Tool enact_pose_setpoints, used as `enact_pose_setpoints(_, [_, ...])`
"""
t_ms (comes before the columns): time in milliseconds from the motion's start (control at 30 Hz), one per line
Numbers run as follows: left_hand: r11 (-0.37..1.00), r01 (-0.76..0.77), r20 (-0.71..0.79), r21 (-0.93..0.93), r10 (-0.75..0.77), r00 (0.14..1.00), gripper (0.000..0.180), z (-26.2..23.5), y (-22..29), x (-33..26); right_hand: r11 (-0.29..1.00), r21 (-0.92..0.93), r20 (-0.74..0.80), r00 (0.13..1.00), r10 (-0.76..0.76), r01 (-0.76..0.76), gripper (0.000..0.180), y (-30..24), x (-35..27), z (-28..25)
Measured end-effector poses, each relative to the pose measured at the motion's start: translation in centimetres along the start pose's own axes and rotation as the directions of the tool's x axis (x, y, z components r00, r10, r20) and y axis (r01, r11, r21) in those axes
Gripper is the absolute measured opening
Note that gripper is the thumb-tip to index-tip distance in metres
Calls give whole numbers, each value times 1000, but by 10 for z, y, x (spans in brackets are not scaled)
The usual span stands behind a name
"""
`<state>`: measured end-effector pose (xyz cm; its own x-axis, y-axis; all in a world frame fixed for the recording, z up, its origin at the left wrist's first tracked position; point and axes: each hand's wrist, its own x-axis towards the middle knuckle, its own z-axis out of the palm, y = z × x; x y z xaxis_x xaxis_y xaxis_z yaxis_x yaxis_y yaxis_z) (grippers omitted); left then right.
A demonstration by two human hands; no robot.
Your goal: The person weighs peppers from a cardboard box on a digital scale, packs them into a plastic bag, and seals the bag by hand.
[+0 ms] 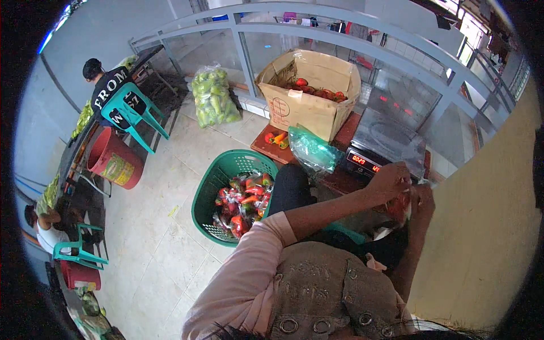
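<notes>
My left hand (pixel 390 179) and my right hand (pixel 422 202) are close together at the right, just in front of the digital scale (pixel 391 136). Both have their fingers closed at the top of a clear plastic bag of red peppers (pixel 398 207), which hangs over my lap. My left forearm hides part of the scale's front, where a red display is lit. Left of the scale lies a bundle of green plastic bags (pixel 315 149). A green basket (pixel 203 195) beside my left knee holds several bagged red, orange and green peppers (pixel 241 204).
Behind the scale, an open cardboard box (pixel 306 116) holds red peppers. A few loose peppers (pixel 276 139) lie on a low brown board. A large clear bag of green peppers (pixel 215 97) stands by the railing. A wall (pixel 481 226) borders my right. Two people sit at the left.
</notes>
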<state>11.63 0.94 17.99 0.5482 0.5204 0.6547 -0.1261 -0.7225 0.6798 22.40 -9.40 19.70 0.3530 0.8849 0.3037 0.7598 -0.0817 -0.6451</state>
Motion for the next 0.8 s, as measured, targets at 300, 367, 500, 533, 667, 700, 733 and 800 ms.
enact_pose_setpoints(300, [996, -68, -4, -59, 68, 998, 16, -6, 51, 15, 882, 438, -100, 984, -144, 174, 21, -6, 5, -44])
enact_pose_setpoints(367, [992, -70, -25, -109, 68, 997, 15, -4, 62, 17, 883, 450, -68, 991, -114, 132, 24, -5, 0, -46])
enact_pose_setpoints(500, [973, -124, -66, -193, 113, 991, 14, 0, 75, 19, 769, 633, -173, 984, 34, 85, 30, -3, -9, -36])
enact_pose_setpoints(533, [974, -122, -68, -190, 110, 992, 14, 2, 78, 19, 739, 667, -193, 980, 52, 92, 30, -2, -10, -29])
enact_pose_setpoints(667, [961, -147, -95, -235, 127, 987, 15, 11, 90, 22, 483, 854, -323, 925, 199, 194, 30, 7, -27, -9])
enact_pose_setpoints(700, [962, -126, -54, -242, 116, 992, 16, 10, 90, 21, 396, 895, -318, 919, 235, 208, 30, 7, -29, 0])
enact_pose_setpoints(733, [963, -125, -55, -239, 115, 992, 16, 12, 86, 22, 307, 926, -308, 912, 271, 222, 30, 8, -30, 8])
enact_pose_setpoints(800, [956, 95, -86, -277, -123, 989, 17, 16, 68, 20, 104, 978, -206, 924, 322, 182, 30, 4, -28, 29])
